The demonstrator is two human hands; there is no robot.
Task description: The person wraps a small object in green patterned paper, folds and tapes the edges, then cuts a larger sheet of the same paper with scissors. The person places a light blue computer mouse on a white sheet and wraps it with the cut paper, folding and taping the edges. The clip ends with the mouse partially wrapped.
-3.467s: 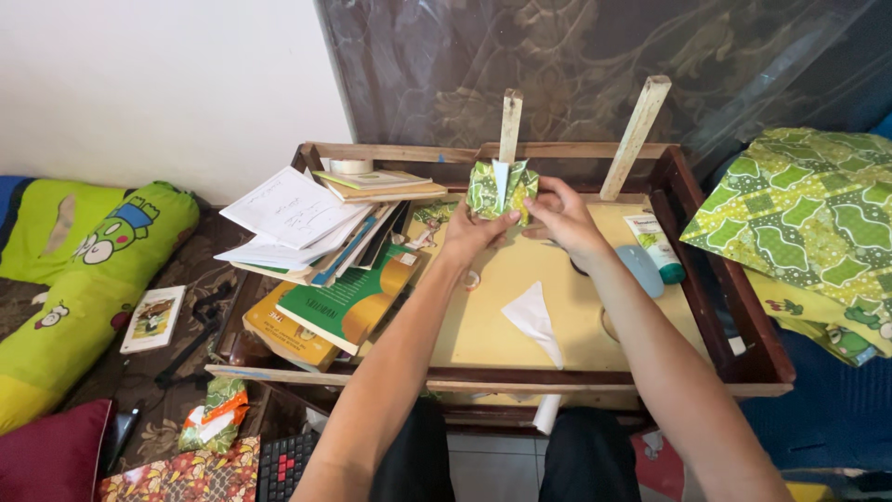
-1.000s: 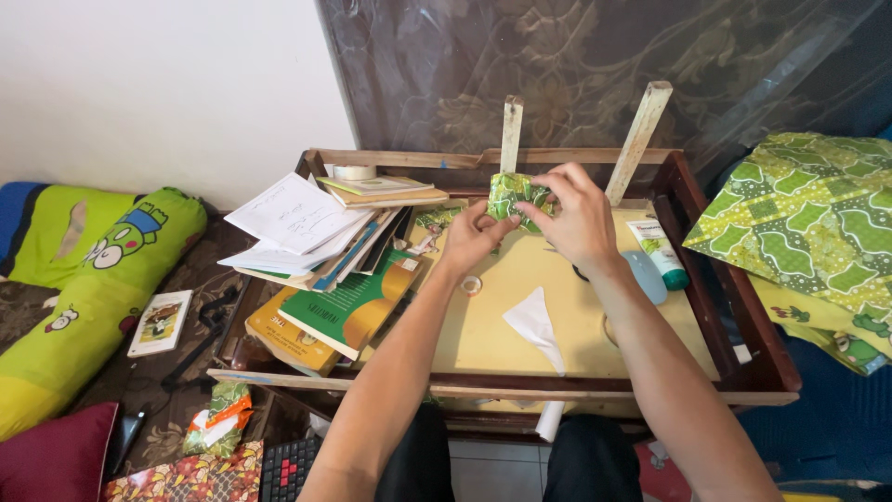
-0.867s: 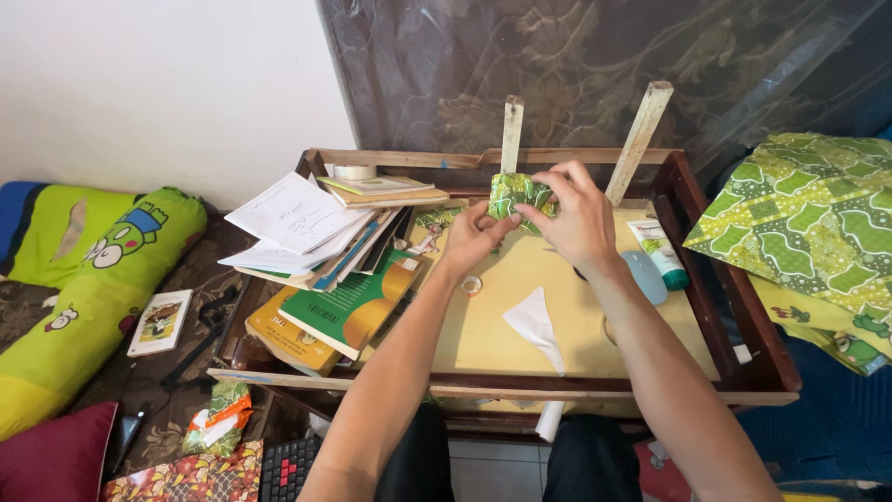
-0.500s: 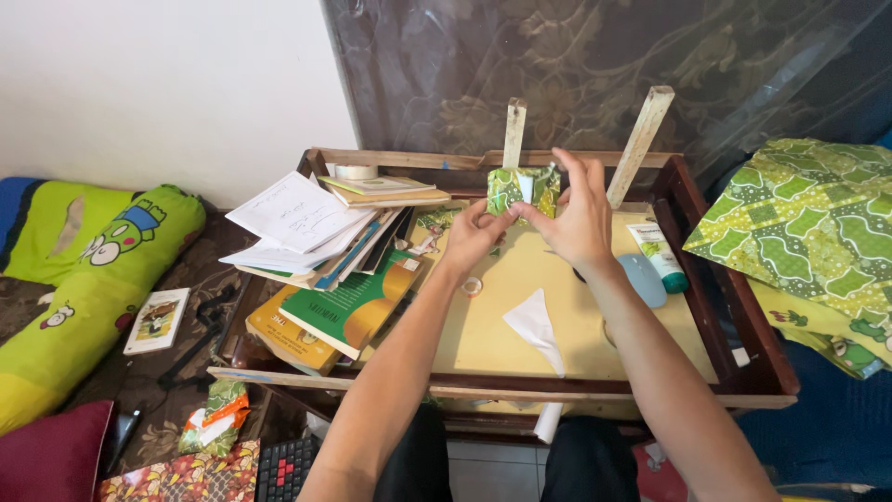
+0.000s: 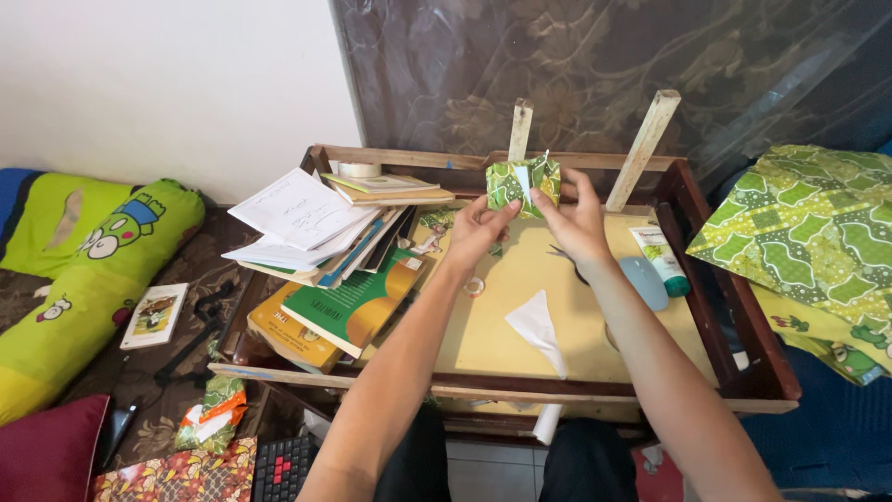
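both hands pinch the green paper (image 5: 522, 183) up over the tray's (image 5: 595, 390) far edge. left hand (image 5: 478, 228) grips its left side, right hand (image 5: 578, 217) its right. equally close, paper betw. them.

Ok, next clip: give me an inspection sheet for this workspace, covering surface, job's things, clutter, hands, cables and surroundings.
Surface: upturned wooden table, two legs pointing up, yellow underside serving as a tray.
Job's things: folded green patterned paper, held up above the tray.
Clutter: stack of books and papers on the left side; roll of tape; white paper scrap; tube; pale blue mouse.
Hands: left hand and right hand both pinch the folded paper.
Cables: nothing seen.
Surroundings: green cartoon bolster at left, green patterned cloth at right, keyboard on the floor.
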